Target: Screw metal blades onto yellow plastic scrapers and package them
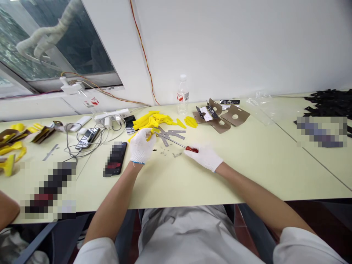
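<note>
My left hand, in a white knit glove, is closed around a yellow plastic part. My right hand, gloved as well, grips a screwdriver by its red handle. The long shaft points left, and its tip is at the yellow part; whether it sits in a screw is too small to tell. Just behind the hands lies a pile of yellow plastic pieces. Flat grey metal strips are spread between the hands. Nearer to me, several small screws are scattered on the table.
Cardboard packaging and a clear bottle stand toward the wall. A dark phone lies left of my left hand. Farther left are tangled cables and a power strip. Black parts are heaped far right. Another person's arm shows at left.
</note>
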A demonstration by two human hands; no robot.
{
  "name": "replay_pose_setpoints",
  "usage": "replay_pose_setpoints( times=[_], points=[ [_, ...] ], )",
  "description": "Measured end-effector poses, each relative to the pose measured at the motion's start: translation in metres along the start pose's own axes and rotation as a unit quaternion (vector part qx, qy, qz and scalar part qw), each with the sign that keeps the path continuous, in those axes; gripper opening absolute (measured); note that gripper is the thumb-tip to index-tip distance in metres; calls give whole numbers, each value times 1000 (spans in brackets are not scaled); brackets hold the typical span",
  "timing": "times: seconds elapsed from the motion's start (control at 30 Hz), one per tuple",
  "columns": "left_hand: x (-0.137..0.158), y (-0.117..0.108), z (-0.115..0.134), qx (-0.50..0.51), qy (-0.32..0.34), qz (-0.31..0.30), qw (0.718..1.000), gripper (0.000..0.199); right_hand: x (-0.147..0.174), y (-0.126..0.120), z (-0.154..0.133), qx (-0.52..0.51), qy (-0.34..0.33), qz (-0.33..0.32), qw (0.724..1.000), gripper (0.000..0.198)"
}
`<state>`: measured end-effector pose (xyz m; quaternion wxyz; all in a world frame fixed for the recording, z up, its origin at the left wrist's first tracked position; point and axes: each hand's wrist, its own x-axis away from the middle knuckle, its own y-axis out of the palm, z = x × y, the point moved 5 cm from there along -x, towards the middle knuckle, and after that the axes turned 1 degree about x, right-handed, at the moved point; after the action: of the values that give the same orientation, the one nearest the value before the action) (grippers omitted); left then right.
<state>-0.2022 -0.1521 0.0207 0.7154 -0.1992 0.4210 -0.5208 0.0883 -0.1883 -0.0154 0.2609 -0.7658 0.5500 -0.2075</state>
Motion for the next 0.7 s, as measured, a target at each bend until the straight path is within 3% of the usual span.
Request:
replay_pose_setpoints(
  times=[0.07,0.4,0.57,0.7],
  points=[
    [0,0,0,3,2,2,1000,18,-1,0,0,48,-34,34,998,47],
    [0,-1,2,4,20,8,1000,18,-3,6,3,51,-31,7,998,53],
    [-1,-1,1,-1,22,4,1000,19,-1,6,-1,64,-34,13,997,51],
    [-1,1,0,-4,16,3,1000,18,1,3,-4,153,-2,37,988,41]
  ],
)
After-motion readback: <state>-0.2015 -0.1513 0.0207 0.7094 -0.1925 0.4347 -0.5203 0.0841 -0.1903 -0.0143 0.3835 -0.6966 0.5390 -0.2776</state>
